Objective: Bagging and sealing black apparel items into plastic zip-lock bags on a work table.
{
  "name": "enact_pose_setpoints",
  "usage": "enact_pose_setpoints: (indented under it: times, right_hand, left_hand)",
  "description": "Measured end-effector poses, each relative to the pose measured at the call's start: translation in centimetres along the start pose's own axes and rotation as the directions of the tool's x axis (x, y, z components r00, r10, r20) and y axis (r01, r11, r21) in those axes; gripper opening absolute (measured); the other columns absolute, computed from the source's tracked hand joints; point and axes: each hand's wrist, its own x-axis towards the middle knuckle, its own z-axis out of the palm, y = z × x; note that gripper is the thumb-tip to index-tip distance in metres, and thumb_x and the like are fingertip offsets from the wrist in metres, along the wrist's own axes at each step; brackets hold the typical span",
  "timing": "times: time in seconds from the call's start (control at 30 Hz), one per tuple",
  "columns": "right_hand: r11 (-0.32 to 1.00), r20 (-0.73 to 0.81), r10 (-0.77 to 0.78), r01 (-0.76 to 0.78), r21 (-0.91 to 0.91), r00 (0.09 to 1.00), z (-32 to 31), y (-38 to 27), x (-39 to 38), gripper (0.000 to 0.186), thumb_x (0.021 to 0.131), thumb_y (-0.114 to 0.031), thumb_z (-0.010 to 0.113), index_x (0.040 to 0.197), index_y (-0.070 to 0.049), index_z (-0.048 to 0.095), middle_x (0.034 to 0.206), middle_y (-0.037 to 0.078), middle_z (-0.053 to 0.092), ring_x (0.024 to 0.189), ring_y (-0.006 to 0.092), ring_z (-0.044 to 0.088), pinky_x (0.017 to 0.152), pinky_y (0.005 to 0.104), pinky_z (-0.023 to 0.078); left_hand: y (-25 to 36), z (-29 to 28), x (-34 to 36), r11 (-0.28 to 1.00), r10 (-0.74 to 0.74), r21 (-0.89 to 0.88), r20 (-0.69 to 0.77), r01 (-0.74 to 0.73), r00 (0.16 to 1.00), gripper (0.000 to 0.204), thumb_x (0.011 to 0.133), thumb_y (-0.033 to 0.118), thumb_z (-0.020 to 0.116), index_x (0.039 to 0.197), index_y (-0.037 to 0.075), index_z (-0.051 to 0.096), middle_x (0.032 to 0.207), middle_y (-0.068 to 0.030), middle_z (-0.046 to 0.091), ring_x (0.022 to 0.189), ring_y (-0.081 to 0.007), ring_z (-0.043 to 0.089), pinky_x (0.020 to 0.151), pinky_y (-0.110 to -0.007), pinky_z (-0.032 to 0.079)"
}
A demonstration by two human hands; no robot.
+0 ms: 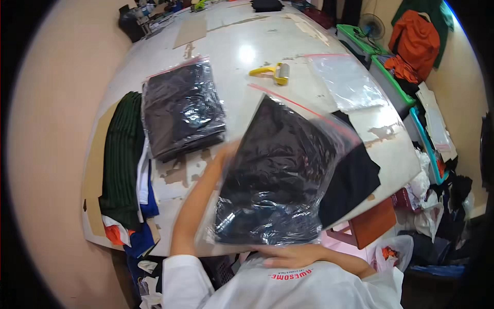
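Note:
A clear plastic garment bag (pixel 272 175) with a folded black garment inside lies tilted in front of me, its red-striped opening at the far right. My left hand (pixel 230 152) reaches to the bag's left side; its fingers are hidden behind the bag. My right hand (pixel 293 256) is at the bag's near edge, by the table's front edge, palm down with fingers stretched out. A loose black cloth (pixel 352 177) lies partly under the bag on the right. To the left rests a stack of bagged black garments (pixel 184 110).
A yellow-handled lint roller (pixel 278 73) and empty clear bags (pixel 347 82) lie farther back on the white table (pixel 226 56). Dark green folded cloth (pixel 122 159) lines the left edge. Green crates (pixel 393 77) and a brown stool (pixel 371 224) stand to the right.

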Motion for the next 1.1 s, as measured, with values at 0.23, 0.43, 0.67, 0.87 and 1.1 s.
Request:
enact_pose_setpoints:
  times: [0.23, 0.43, 0.67, 0.87, 1.1]
  right_hand:
    - [0.974, 0.13, -0.138, 0.111, 0.198, 0.982, -3.8, 0.0, -5.4, 0.048, 0.089, -0.031, 0.039, 0.128, -0.004, 0.031, 0.128, 0.013, 0.036, 0.116, 0.0205, 0.036, 0.096, 0.0309, 0.028]
    - [0.972, -0.954, -0.106, -0.174, -0.159, 0.281, -16.2, 8.0, -12.8, 0.016, 0.081, -0.01, 0.05, 0.094, -0.001, 0.054, 0.085, 0.007, 0.055, 0.078, 0.0134, 0.052, 0.07, 0.0254, 0.042]
    - [0.698, -0.957, -0.023, -0.681, -0.223, 0.289, -25.2, 11.9, -12.3, 0.029, 0.074, -0.019, 0.056, 0.094, 0.002, 0.053, 0.089, 0.018, 0.057, 0.084, 0.0265, 0.057, 0.072, 0.0326, 0.044]
    - [0.877, -0.873, 0.061, -0.444, -0.185, 0.484, -25.2, 11.2, -12.9, 0.017, 0.072, -0.015, 0.055, 0.079, 0.0, 0.062, 0.072, 0.016, 0.061, 0.065, 0.0244, 0.06, 0.061, 0.0321, 0.046]
    - [0.946, -0.737, 0.229, 0.033, 0.322, 0.636, -21.7, 9.0, -17.5, 0.018, 0.084, -0.013, 0.05, 0.089, 0.001, 0.059, 0.075, 0.003, 0.059, 0.065, 0.009, 0.056, 0.062, 0.0215, 0.046]
  left_hand:
    - [-1.4, 2.3, -7.3, 0.94, -0.321, -0.321, -0.722, 0.115, 0.613, 0.026, 0.083, 0.022, 0.053, 0.097, 0.001, 0.054, 0.085, -0.0051, 0.057, 0.078, -0.0107, 0.051, 0.07, -0.023, 0.04]
    - [4.4, 16.6, -19.3, 0.673, -0.734, -0.676, -0.557, 0.3, 0.39, 0.024, 0.085, 0.024, 0.05, 0.072, 0.003, 0.051, 0.06, -0.0021, 0.05, 0.048, -0.0074, 0.046, 0.044, -0.02, 0.037]
    - [6.5, 25.5, -17.3, 0.784, -0.48, -0.317, -0.855, 0.534, 0.198, 0.027, 0.078, 0.021, 0.06, 0.066, 0.0, 0.048, 0.056, -0.0027, 0.045, 0.05, -0.0108, 0.04, 0.048, -0.026, 0.035]
    - [6.8, 25.1, -16.3, 0.75, -0.413, -0.161, -0.871, 0.642, 0.264, 0.02, 0.079, 0.015, 0.055, 0.069, -0.001, 0.05, 0.058, -0.0099, 0.046, 0.052, -0.0177, 0.043, 0.051, -0.03, 0.036]
    - [8.6, 18.6, -12.0, 0.813, -0.29, -0.106, -0.926, 0.573, 0.241, 0.02, 0.081, 0.016, 0.052, 0.071, -0.001, 0.048, 0.062, -0.0111, 0.045, 0.057, -0.0245, 0.044, 0.056, -0.035, 0.036]
